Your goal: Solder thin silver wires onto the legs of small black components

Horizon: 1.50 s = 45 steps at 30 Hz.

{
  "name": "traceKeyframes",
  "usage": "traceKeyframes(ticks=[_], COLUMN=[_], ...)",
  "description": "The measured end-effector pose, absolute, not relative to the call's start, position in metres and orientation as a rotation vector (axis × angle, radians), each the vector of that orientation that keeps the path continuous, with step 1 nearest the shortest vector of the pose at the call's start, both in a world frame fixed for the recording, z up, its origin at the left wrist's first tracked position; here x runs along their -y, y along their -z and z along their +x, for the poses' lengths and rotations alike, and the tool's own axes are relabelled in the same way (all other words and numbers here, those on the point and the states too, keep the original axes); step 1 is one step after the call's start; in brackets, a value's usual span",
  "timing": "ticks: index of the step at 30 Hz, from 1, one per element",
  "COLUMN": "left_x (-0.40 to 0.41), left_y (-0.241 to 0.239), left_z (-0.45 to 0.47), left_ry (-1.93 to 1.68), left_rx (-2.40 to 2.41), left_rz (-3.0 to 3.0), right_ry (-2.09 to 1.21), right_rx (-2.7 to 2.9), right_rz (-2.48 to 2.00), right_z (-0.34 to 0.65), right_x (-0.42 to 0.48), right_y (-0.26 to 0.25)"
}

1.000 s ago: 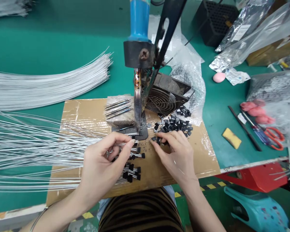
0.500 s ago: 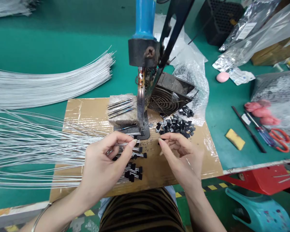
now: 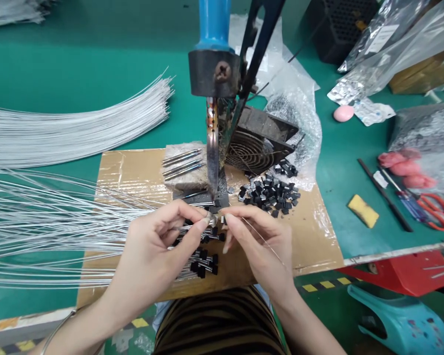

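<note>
My left hand point(image 3: 159, 246) pinches the end of a thin silver wire point(image 3: 59, 222) between thumb and forefinger, just below the tip of the upright soldering iron point(image 3: 212, 148). My right hand point(image 3: 259, 241) meets it fingertip to fingertip, pinched on a small black component that is mostly hidden. A thin strand of solder wire point(image 3: 261, 239) crosses my right hand. Under my left hand lie several wires that end in black caps point(image 3: 203, 261). A pile of loose black components point(image 3: 272, 190) sits to the right on the cardboard sheet point(image 3: 129, 172).
Bundles of silver wires point(image 3: 77, 123) fan across the green table at left. A black fan point(image 3: 257, 143) and a plastic bag point(image 3: 296, 113) lie behind the iron. At right lie a yellow sponge point(image 3: 362, 211), red-handled scissors point(image 3: 429, 209), a screwdriver point(image 3: 405, 202) and foil bags point(image 3: 392, 44).
My right hand left the pile of black components, rose, and moved left until its fingertips met my left hand below the iron tip. My left hand stayed nearly still.
</note>
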State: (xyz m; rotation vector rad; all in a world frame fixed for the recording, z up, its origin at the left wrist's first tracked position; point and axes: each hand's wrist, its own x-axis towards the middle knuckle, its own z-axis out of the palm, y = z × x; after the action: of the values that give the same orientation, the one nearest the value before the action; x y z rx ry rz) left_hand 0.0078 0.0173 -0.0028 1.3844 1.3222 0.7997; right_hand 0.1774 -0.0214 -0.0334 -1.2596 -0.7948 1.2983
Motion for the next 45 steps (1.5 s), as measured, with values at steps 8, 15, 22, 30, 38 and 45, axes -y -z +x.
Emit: traceKeyframes(ticks=[8,15,22,30,38,45], left_x=[-0.016,-0.018,-0.018,-0.022,-0.022,-0.027], left_y=[-0.001,0.0,0.0,0.0,-0.001,-0.002], left_z=[0.009,0.009,0.009,0.015,0.012,0.014], left_ry=[-0.786,-0.798,-0.811,-0.834,-0.802,-0.791], left_rx=[-1.283,-1.244,-1.255,-1.315,-1.413,-1.42], left_rz=[1.361,1.328,1.313,1.362,1.382,1.387], right_ry=[-1.325,-1.339,-1.325,-1.114,-0.914,-0.988], right_rx=[0.865,0.89,0.912,1.075,1.308,1.273], right_rz=[-1.276,-1.261,-1.267,-1.332,-1.415,-1.262], right_z=[0.176,0.177,0.176,0.177,0.184,0.183], right_x=[0.023,0.023,0.024,0.035,0.033,0.026], right_y=[0.033,0.035,0.034,0.036,0.035,0.029])
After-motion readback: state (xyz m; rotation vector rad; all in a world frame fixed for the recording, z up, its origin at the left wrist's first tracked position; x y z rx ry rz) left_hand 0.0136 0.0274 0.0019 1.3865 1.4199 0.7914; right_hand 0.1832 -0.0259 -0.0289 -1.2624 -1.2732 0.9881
